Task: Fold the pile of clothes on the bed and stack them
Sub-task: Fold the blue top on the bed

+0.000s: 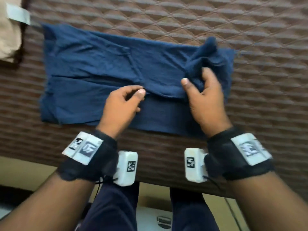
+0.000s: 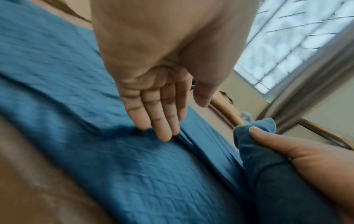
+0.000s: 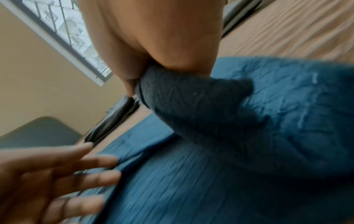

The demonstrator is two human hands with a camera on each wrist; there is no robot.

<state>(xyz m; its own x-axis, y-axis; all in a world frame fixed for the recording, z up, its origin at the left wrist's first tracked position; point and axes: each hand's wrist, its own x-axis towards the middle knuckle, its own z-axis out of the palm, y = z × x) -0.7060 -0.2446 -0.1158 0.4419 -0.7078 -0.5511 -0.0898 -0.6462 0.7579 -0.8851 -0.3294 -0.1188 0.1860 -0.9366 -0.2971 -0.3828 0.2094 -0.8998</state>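
Head view: blue garment point(image 1: 100, 77) lies lengthwise left-right; right hand point(image 1: 205, 95) grips its bunched end, left hand point(image 1: 121, 104) relaxed.

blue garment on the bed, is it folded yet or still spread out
Partly folded. The blue garment lies flat on the bed with layered edges, but the right hand holds its right end bunched and lifted.

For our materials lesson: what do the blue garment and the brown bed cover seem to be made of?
Blue garment: likely a soft, matte woven fabric such as cotton; it creases finely and bunches limply in the right hand. Brown bed cover: seemingly a padded, quilted textile, with a stitched diamond pattern and a slight sheen.
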